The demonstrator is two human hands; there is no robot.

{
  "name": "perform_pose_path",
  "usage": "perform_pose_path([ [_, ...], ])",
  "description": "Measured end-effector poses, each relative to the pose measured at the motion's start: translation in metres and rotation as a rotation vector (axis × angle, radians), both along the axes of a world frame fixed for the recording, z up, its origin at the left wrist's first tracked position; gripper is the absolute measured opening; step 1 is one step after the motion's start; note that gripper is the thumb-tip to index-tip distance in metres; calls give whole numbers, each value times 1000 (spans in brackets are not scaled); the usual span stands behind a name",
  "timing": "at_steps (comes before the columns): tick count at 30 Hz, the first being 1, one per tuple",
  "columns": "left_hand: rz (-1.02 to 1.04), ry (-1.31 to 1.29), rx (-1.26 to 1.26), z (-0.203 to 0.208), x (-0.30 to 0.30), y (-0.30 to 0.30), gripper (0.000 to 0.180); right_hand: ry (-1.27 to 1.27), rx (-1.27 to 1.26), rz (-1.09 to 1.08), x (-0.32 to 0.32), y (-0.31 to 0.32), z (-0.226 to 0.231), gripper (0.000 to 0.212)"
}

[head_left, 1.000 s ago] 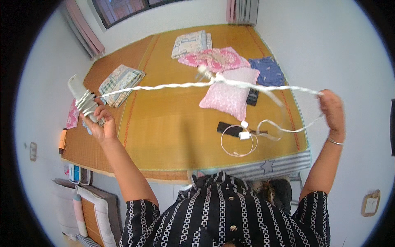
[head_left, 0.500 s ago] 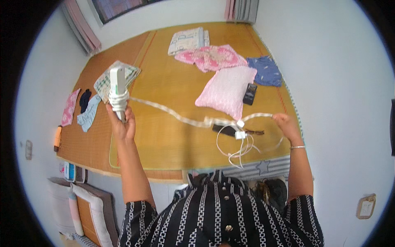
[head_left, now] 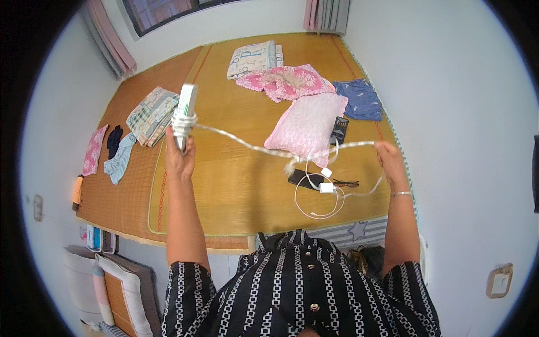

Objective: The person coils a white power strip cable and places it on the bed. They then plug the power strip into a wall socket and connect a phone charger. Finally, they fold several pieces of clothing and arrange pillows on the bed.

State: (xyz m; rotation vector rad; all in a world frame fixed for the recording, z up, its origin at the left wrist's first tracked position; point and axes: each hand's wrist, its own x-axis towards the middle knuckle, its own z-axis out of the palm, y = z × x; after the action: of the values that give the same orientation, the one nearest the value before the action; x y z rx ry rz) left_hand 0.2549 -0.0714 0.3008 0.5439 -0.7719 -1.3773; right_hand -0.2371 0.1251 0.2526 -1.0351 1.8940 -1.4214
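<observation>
My left hand [head_left: 181,160] is wrapped round the lower end of a long white power strip [head_left: 187,100], held upright above the mat. Several turns of its white cord [head_left: 236,139] are wound about the strip's middle. From there the cord runs across to my right hand [head_left: 391,163], which is closed on it, and a loose length droops below the fist. Where the cord sags, it blurs and passes over the corner of a pink pillow [head_left: 306,121]. Under it lie a white charger [head_left: 326,188] with a coiled cable, a black phone [head_left: 297,177] and eyeglasses [head_left: 348,183].
A black rectangular device [head_left: 339,126] lies beside the pillow on the woven mat [head_left: 224,185]. Farther off are a pink cloth [head_left: 289,81], a folded blanket [head_left: 252,59] and blue clothing [head_left: 359,100]. A checked folded blanket [head_left: 151,115] lies left. White walls [head_left: 449,140] flank the bed.
My left hand has moved right with the power strip, which now tilts slightly. My right hand has risen a little, lifting the cord. The dangling cord has swung and shifted.
</observation>
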Motion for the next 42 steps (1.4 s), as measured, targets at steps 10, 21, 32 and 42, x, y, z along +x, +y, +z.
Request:
perform_pose_path([
  [10, -53, 128, -173, 21, 28, 24, 44, -44, 11, 80, -14, 35, 26, 21],
  [21, 82, 120, -137, 4, 44, 20, 40, 102, 135, -12, -4, 38, 9, 23],
  [32, 77, 68, -183, 44, 28, 34, 47, -210, -209, -83, -21, 35, 22, 23],
  [42, -245, 48, -708, 167, -47, 101, 42, 864, 205, 742, 54, 1, -24, 24],
])
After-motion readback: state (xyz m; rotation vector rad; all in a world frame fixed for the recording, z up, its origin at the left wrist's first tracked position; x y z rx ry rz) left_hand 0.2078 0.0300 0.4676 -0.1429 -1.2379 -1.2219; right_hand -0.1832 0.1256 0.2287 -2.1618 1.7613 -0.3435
